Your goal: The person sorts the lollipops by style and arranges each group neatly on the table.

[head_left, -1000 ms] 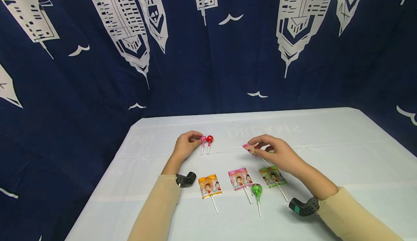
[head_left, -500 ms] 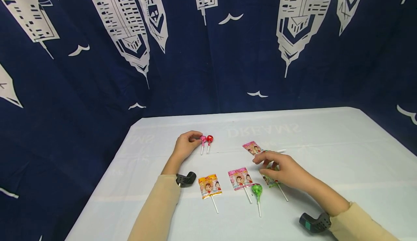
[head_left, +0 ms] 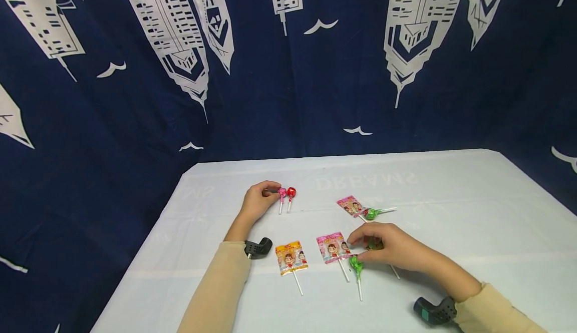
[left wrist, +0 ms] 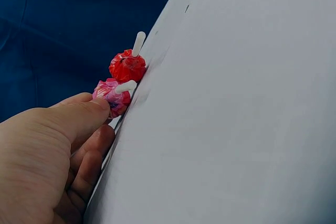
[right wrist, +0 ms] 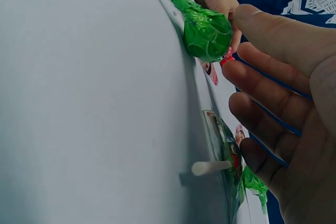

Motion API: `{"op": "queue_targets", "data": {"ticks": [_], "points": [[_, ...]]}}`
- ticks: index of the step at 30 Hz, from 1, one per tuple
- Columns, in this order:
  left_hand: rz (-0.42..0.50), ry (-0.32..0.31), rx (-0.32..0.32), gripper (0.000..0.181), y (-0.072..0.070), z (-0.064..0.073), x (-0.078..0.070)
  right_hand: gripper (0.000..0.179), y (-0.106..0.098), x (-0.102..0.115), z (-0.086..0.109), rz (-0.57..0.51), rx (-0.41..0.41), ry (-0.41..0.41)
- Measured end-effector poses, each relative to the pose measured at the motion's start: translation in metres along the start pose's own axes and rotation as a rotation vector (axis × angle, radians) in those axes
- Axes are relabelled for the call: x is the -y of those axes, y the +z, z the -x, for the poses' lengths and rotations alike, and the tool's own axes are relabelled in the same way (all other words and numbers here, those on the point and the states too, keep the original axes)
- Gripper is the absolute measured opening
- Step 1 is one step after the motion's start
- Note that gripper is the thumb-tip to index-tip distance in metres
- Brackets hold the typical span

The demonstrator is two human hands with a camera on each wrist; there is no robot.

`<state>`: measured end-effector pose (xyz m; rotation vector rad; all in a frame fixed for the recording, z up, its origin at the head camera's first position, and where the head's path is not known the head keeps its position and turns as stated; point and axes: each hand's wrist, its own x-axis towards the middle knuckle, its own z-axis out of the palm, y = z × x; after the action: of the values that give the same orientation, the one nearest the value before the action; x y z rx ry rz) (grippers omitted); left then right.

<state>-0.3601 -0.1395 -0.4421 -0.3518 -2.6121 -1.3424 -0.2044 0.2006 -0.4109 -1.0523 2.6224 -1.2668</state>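
Observation:
My left hand [head_left: 258,203] pinches the head of a pink-wrapped lollipop [left wrist: 111,96] between thumb and fingers. A red-wrapped lollipop [head_left: 291,193] lies right beside it, both sticks toward me in the head view. Over the right part of the table my right hand [head_left: 387,243] has loosely bent, parted fingers. Its thumb and index fingertips are at the head of a green-wrapped lollipop [right wrist: 207,35], with a gap between them in the right wrist view. Beneath that hand lies a lollipop in a flat green packet [right wrist: 223,140], mostly hidden in the head view.
On the white table [head_left: 189,293] lie a lollipop in an orange packet [head_left: 291,258] and one in a pink packet [head_left: 331,247]. Farther back, another pink packet [head_left: 349,204] touches a second green lollipop [head_left: 371,214]. A dark blue patterned cloth [head_left: 288,97] hangs behind.
My right hand has left the far pink packet and second green lollipop, coming nearer to me and then left to the front green lollipop. My left hand has stayed put.

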Motion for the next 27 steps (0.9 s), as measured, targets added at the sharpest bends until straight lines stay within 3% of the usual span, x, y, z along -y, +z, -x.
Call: {"op": "queue_targets", "data": {"ticks": [11, 27], "points": [[0.003, -0.002, 0.005, 0.022, 0.0004, 0.0003, 0.0005, 0.025, 0.0024, -0.0011, 0.0017, -0.014, 0.048, 0.010], [-0.014, 0.027, -0.014, 0.020, 0.0012, -0.0008, 0.0024, 0.019, 0.0034, -0.0017, 0.0011, 0.053, 0.066, 0.009]]}}
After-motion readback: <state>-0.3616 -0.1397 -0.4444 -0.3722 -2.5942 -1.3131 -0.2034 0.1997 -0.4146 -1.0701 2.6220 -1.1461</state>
